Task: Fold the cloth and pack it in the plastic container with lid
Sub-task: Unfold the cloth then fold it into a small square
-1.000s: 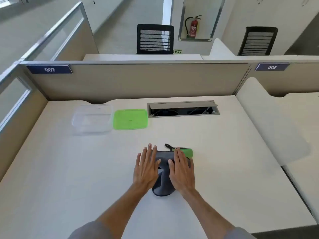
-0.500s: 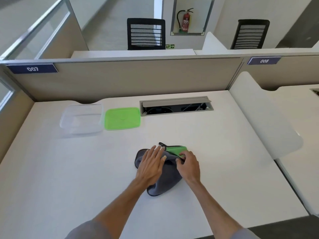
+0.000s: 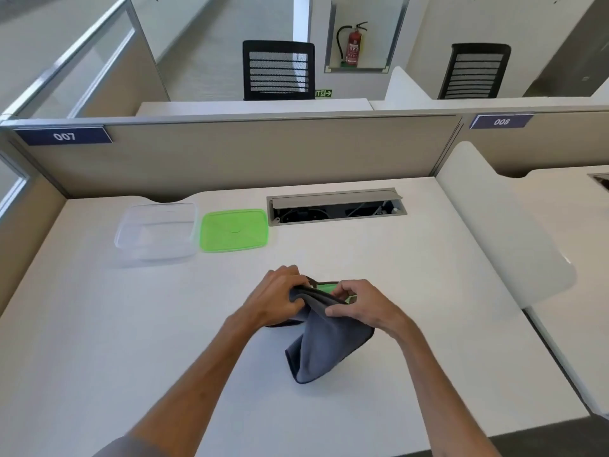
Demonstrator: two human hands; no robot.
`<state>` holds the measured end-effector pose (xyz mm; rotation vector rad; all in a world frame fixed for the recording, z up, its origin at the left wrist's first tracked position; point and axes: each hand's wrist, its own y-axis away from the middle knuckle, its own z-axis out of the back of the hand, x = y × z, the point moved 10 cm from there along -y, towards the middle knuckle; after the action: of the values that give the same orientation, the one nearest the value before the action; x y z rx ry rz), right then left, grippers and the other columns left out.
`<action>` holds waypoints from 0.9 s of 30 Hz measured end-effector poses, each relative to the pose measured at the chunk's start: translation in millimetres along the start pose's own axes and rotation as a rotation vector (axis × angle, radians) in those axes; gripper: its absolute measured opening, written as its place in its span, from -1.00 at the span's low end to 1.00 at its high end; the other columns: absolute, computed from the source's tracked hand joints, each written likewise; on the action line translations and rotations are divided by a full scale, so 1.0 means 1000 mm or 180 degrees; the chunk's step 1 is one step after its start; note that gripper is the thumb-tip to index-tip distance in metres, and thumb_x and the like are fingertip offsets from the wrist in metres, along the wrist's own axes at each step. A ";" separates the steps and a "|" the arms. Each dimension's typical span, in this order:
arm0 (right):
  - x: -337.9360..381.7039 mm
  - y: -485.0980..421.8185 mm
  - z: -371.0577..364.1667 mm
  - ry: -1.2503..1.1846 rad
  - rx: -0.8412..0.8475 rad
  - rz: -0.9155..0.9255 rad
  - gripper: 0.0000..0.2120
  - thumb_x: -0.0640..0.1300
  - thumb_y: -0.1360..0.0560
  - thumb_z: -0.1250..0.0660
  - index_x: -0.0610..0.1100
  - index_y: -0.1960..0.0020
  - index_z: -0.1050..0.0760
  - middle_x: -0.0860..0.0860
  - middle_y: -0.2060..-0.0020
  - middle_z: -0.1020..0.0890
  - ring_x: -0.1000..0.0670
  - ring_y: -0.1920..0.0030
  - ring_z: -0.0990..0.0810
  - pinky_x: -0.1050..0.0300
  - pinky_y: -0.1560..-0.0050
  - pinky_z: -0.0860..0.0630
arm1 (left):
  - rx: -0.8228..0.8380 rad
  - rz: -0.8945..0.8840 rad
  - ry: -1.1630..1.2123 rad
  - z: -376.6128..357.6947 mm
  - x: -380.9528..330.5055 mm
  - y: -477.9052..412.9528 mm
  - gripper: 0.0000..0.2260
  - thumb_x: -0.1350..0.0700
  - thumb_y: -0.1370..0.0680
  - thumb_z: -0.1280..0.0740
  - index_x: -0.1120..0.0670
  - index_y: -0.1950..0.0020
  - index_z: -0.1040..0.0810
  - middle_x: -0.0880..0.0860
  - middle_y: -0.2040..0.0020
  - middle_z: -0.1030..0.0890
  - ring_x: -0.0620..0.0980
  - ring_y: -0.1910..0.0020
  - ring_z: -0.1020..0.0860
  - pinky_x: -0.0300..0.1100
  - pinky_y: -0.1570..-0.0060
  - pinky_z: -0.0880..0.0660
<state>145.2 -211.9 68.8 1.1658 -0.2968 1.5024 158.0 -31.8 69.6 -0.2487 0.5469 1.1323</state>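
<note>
White desk (image 3: 412,291) fills the lower view, backed at 12 o'clock by a beige partition (image 3: 247,153) carrying two blue number plates, 007 (image 3: 64,136) at 10 o'clock and 008 (image 3: 501,122) at 2 o'clock. Beyond the partition: two black mesh chairs (image 3: 278,70), backs only visible, seats hidden; one red fire extinguisher (image 3: 353,47) in a wall recess between them. One grey cable hatch (image 3: 336,206) is set in the desk at 12 o'clock, flap up, contents dark and hard to make out. A second desk at 3 o'clock is cut off by the frame edge. One clear plastic container (image 3: 156,234) sits open at 10 o'clock, its walls faint against the white top; one green lid (image 3: 234,229) lies flat just beside it on its right, apart from it. One grey cloth (image 3: 324,344) with a green face partly showing, at centre, its upper edge lifted, lower corner resting on the desk toward 6 o'clock. Left hand (image 3: 275,298) fingers clenched around the cloth's upper left edge; right hand (image 3: 357,303) pinching the upper right edge, fingertips partly hidden in the fabric. Both forearms enter from 6 o'clock, sleeves cut off.
</note>
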 end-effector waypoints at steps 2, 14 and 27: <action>0.004 0.008 0.007 -0.0013 0.0206 -0.0010 -0.91 -0.05 -0.49 -0.62 -0.02 0.06 -0.75 0.04 0.14 -0.80 0.10 0.13 -0.69 0.15 0.05 -0.54 | -0.0207 0.0033 0.0011 0.015 0.006 0.004 -0.77 0.02 -0.47 -0.37 -0.08 -0.10 -0.70 -0.09 0.03 -0.61 0.02 -0.02 -0.57 0.00 -0.05 -0.44; 0.091 0.040 0.076 0.0178 -0.0664 0.0716 -0.93 0.01 -0.64 -0.47 0.07 0.02 -0.68 0.08 0.14 -0.79 -0.02 0.07 -0.75 -0.07 -0.03 -0.69 | -0.0756 0.0715 0.0091 0.079 0.067 0.047 -0.87 0.04 -0.66 -0.47 -0.03 -0.17 -0.79 -0.05 -0.13 -0.67 0.09 -0.13 -0.60 0.09 -0.25 -0.50; 0.115 0.086 0.128 0.0031 -0.0409 0.0787 -0.90 -0.08 -0.60 -0.54 -0.09 0.05 -0.77 -0.10 0.17 -0.79 0.05 0.18 -0.72 0.34 0.18 -0.58 | -0.1310 0.0717 0.0718 0.177 0.065 0.104 -0.94 -0.12 -0.63 -0.51 -0.17 -0.04 -0.75 -0.14 0.14 -0.77 -0.01 0.11 -0.70 0.03 -0.02 -0.63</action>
<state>151.5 -262.2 254.0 1.0477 -0.5391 1.6763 134.8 143.5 193.3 -0.6907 0.5454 1.4429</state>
